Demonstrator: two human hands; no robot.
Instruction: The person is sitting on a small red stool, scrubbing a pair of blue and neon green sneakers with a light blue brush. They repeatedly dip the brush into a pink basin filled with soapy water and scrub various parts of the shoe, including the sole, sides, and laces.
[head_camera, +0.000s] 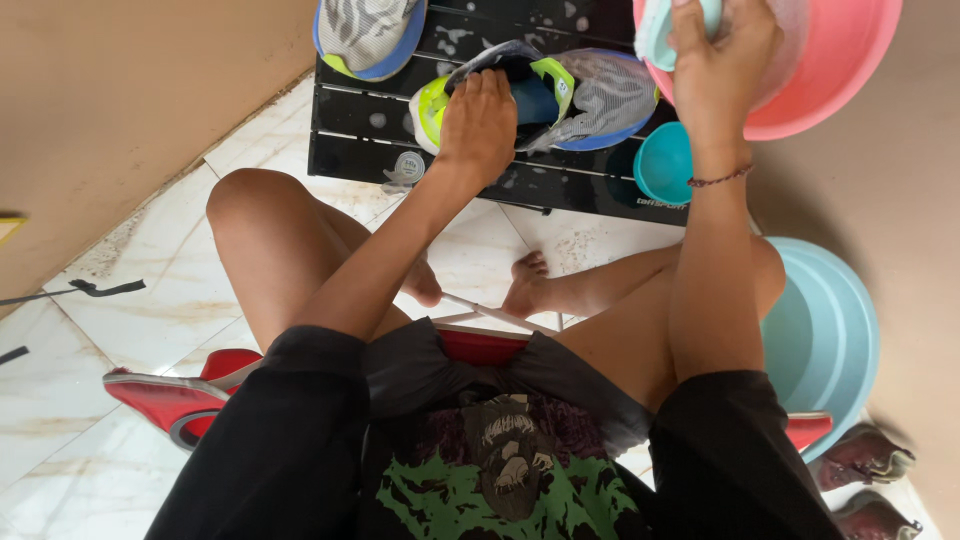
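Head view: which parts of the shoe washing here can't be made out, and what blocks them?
- Inside of the sneaker: the left hand reaches into its opening and covers it.
- Pale teal object at the pink basin: mostly hidden by the right hand and cut by the top edge; its kind is unclear.
- Second sneaker: cut off by the top edge.
- Basin contents: out of frame.

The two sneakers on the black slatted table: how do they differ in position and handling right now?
The near sneaker lies mid-table on its side, opening toward the camera, with the left hand pressed into it; the far sneaker sits at the table's back left, partly cut off, untouched. The right hand holds a pale scoop at the pink basin. Both share grey mesh, blue and lime trim.
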